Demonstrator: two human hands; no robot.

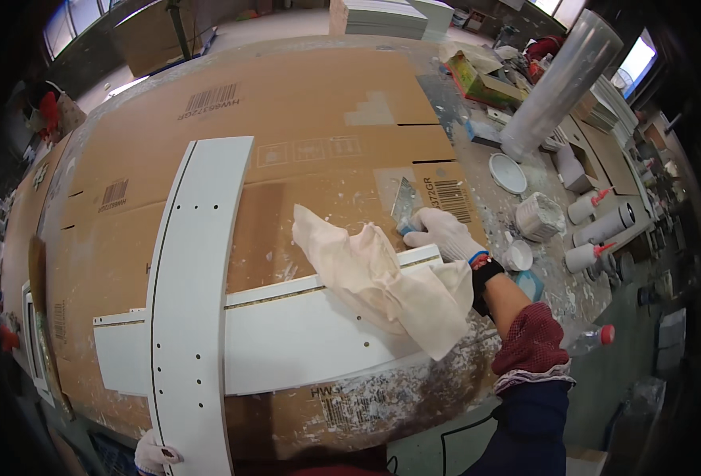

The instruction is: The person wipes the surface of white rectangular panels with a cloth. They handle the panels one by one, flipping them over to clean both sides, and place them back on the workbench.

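Note:
A long white drilled panel (196, 278) lies lengthwise, crossing over a second white panel (287, 337) set sideways below it. My left hand (156, 455), in a white knit glove, grips the long panel's left edge near its close end; part of the hand is hidden. My right hand (444, 232), gloved too, is closed on the blue handle of a putty knife (404, 202), its metal blade pointing away from me over the cardboard. A crumpled cream cloth (382, 274) drapes over the right part of the sideways panel, just left of my right wrist.
Flattened cardboard (311, 103) covers the table. Along the right stand a paint-crusted white tub (539, 218), a round white lid (508, 173), a small white cup (517, 255), red-tipped bottles (585, 208) and a tall roll of clear film (561, 87). A red-capped plastic bottle (589, 339) lies by the right edge.

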